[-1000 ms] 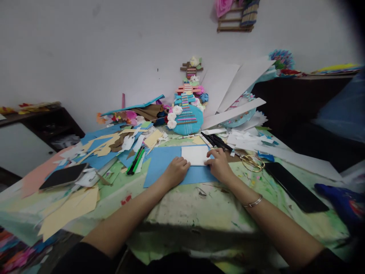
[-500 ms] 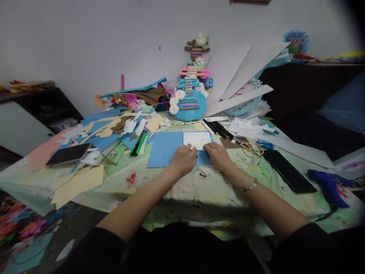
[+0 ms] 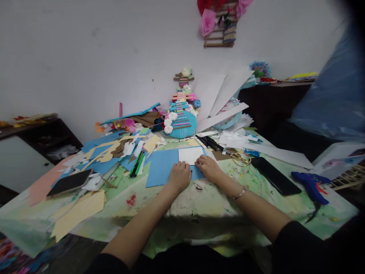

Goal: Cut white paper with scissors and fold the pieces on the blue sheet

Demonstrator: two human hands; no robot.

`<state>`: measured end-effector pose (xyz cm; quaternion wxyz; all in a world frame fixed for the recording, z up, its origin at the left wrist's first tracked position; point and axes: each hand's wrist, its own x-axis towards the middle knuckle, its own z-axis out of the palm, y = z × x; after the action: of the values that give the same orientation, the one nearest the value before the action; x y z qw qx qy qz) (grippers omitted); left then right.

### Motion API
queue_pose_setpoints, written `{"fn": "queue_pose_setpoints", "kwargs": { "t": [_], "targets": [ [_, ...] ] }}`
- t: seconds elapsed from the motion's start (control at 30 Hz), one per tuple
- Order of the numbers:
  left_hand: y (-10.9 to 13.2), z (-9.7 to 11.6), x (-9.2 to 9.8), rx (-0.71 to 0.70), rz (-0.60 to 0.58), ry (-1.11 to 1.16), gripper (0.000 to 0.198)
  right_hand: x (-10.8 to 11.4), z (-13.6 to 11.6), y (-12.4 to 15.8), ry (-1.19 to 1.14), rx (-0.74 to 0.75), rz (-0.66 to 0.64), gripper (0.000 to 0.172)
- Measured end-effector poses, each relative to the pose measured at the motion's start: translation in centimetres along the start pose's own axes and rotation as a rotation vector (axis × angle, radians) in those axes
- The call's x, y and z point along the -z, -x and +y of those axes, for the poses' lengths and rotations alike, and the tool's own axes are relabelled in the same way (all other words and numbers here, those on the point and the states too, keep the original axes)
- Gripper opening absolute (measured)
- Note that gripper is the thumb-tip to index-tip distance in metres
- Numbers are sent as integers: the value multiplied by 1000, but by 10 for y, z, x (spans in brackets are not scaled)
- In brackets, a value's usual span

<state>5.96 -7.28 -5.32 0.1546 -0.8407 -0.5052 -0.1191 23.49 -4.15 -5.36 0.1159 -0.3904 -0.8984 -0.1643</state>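
A blue paper sheet (image 3: 159, 167) lies flat on the paint-stained table (image 3: 205, 198), with a small white paper rectangle (image 3: 190, 154) on its right part. My left hand (image 3: 179, 176) rests on the blue sheet at the white paper's near edge, fingers curled and pressed down. My right hand (image 3: 209, 168) presses beside it at the white paper's near right corner, fingers bent on the paper. The two hands almost touch.
Black markers (image 3: 209, 142) and gold scissors (image 3: 239, 158) lie right of the sheet, then a dark phone (image 3: 275, 176) and a blue glue gun (image 3: 312, 186). Green pens (image 3: 137, 163), paper scraps and another phone (image 3: 70, 182) lie left. A paper guitar (image 3: 181, 120) leans on the wall.
My hands slid toward the near edge of the white paper and closer together. The camera view shifted up and down between frames.
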Motion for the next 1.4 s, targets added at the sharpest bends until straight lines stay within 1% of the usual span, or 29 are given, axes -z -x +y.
{"fn": "queue_pose_setpoints", "kwargs": {
  "t": [0.1,0.23,0.3,0.37,0.47,0.63,0.83,1.0,1.17,1.3,1.4],
  "targets": [
    [-1,-1,-2,-31,28,6,21,-1,-1,1,9,-30,-7,17],
    [-3,-3,-5,-55,-12,42,19,1,-2,2,28,-42,-24,15],
    [-3,-4,-6,-50,-15,52,26,3,-4,2,38,-36,-28,17],
    [-2,-4,-6,-52,-10,62,36,4,-5,2,48,-26,-29,24],
    [-1,-4,-4,-49,-25,61,39,6,-6,2,60,-14,-35,28],
    [1,-3,0,21,-50,21,32,6,-6,2,79,-49,-63,21],
    [2,0,1,42,-45,19,29,8,-8,6,87,-129,-87,18],
    [4,4,3,82,2,-17,27,9,-8,10,87,-188,-107,16],
    [6,4,4,100,30,-23,28,7,-9,10,88,-254,-115,20],
    [6,2,4,161,21,-25,28,6,-10,10,90,-304,-105,25],
    [5,2,4,179,8,-5,28,5,-11,11,91,-340,-101,28]
  ]
}}
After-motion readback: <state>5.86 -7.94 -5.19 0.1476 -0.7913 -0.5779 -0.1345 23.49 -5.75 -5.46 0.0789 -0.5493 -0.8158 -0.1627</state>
